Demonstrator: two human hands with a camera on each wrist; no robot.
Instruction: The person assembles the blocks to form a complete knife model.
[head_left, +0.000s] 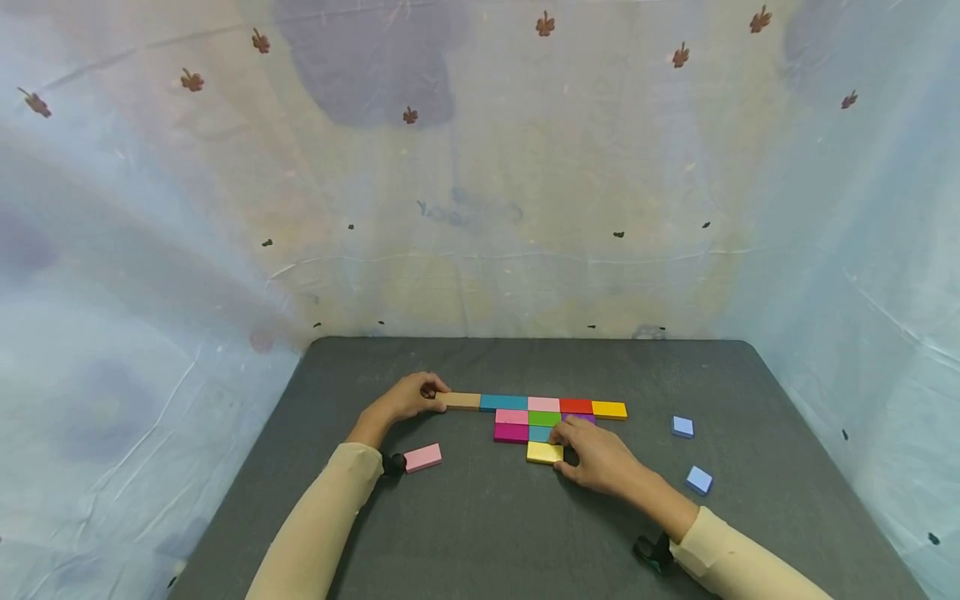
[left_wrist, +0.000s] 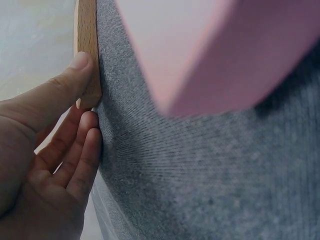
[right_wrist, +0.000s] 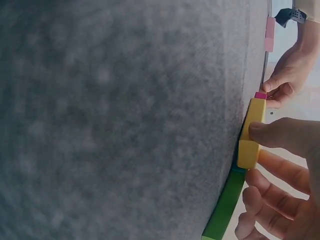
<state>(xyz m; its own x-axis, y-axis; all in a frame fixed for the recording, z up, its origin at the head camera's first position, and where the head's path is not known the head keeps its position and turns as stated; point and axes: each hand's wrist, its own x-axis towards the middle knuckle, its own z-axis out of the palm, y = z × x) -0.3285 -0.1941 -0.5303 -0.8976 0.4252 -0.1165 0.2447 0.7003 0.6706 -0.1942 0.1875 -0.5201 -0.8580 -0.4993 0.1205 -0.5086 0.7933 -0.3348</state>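
My left hand (head_left: 408, 396) pinches the left end of a tan wooden block (head_left: 462, 402), its thumb on the side in the left wrist view. That block begins a row with blue (head_left: 504, 402), pink (head_left: 543, 404), red (head_left: 576, 406) and orange-yellow (head_left: 609, 410) blocks. Below lie pink (head_left: 512, 416), green (head_left: 544, 417) and partly hidden purple (head_left: 588, 417) blocks, then magenta (head_left: 512, 433) and light-blue (head_left: 538, 433) ones. My right hand (head_left: 600, 457) holds a yellow block (head_left: 543, 452) at the bottom by its right end, thumb on the near side (right_wrist: 251, 130).
A loose pink block (head_left: 423, 457) lies beside the left wrist, large in the left wrist view. Two pale-blue blocks (head_left: 682, 427) sit apart on the right of the dark grey table (head_left: 465, 533). A patterned plastic sheet (head_left: 480, 183) hangs behind the table and along its sides.
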